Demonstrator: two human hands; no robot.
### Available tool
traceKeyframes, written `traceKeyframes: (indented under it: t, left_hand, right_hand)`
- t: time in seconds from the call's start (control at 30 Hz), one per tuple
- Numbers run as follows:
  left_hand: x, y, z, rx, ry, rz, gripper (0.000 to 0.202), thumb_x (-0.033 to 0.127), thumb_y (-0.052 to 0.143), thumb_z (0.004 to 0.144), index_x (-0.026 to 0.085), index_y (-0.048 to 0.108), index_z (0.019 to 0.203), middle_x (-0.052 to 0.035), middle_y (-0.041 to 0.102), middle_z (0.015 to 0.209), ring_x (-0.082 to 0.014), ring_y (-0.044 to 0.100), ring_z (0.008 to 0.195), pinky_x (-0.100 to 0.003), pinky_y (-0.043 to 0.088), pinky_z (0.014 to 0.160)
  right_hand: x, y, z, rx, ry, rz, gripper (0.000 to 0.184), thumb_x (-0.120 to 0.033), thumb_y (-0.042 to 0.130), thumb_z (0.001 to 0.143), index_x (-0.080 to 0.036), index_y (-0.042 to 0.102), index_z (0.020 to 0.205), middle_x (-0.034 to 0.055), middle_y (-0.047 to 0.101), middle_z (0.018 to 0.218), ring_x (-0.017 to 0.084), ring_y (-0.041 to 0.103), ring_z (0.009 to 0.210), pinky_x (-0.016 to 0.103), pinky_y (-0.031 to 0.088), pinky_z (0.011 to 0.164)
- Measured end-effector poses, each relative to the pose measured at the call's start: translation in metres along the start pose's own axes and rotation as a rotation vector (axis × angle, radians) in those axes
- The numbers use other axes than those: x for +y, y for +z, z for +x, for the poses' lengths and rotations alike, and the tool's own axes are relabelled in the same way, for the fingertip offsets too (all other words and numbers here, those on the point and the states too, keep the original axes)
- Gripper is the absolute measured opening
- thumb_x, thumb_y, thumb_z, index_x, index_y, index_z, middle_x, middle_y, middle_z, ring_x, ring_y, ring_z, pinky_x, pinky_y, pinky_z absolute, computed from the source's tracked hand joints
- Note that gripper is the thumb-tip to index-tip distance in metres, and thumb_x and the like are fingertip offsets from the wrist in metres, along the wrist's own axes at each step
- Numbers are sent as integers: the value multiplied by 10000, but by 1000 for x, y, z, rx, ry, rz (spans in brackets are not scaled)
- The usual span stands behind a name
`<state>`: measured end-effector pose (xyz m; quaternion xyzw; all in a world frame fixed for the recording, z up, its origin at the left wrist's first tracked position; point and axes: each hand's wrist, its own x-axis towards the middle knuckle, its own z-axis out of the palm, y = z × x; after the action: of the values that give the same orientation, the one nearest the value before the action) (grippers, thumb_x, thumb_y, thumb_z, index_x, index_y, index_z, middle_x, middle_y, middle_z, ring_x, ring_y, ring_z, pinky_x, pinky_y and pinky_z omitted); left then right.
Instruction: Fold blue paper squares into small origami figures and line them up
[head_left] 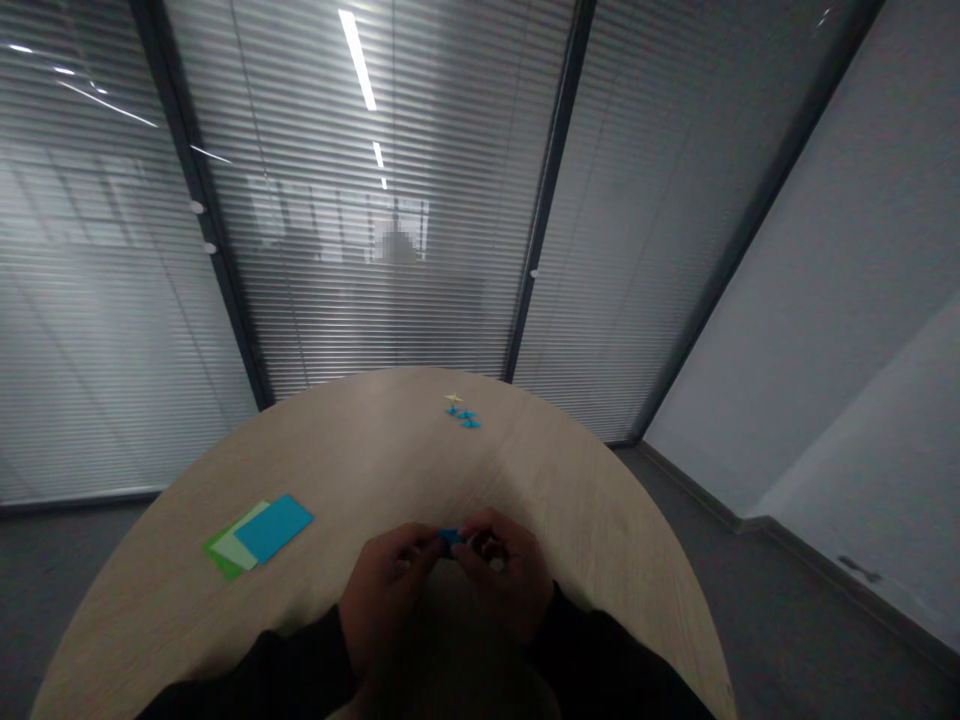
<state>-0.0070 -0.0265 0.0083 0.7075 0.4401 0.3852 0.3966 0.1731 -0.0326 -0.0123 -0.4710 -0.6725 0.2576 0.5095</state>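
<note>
While the left hand (386, 600) and right hand (499, 580) are pinching a blue paper piece (450, 537) at six o'clock, a pale wood table (360, 460) is holding coloured sheets (266, 530) at nine, with blinded glass partitions (375, 300) rising behind.

My left hand (386, 590) and right hand (499, 570) pinch a small folded piece of blue paper (451, 540) above the round wooden table (360, 470). Stacked green and blue paper sheets (259, 535) lie to my left; tiny folded paper shapes (460, 412) sit near the far edge.
</note>
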Motion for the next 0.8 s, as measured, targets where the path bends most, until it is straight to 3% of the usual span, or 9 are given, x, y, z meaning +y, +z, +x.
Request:
traceKeyframes:
  t: [0.1,0.23,0.47,0.6,0.8]
  left_hand:
    - [-1,1,0,21,14,59,276,377,527,874,189,728,896,-61,753,838,-226,664,777,-321,490,719]
    - [-2,2,1,11,-13,37,277,402,544,860,184,714,849,-59,739,802,-220,651,747,-307,482,681]
    - [-1,1,1,1,-24,4,300,435,556,866,186,723,844,-57,739,797,-219,650,749,-311,474,695]
    - [-1,1,2,-7,-34,-55,333,471,562,860,174,710,830,-59,725,775,-218,641,740,-307,469,680]
    - [-8,2,3,-1,-68,-142,330,485,576,850,166,654,819,-57,699,769,-205,624,721,-297,461,664]
  right_hand:
    - [3,-1,1,-3,-94,10,96,-282,651,771,-191,620,762,20,639,748,120,563,573,228,442,529]
    - [4,0,0,2,-119,28,83,-245,655,761,-190,598,736,23,640,776,106,545,557,216,428,512]
    - [-3,0,-1,-7,18,-25,88,-257,667,757,-192,614,784,-8,606,641,127,542,546,238,425,525]
    - [-5,1,-1,0,135,29,143,-238,681,736,-196,607,852,9,644,725,147,588,624,259,462,581]
    - [0,5,-3,-19,104,50,163,-209,655,755,-202,614,912,4,643,767,142,577,655,249,448,600]
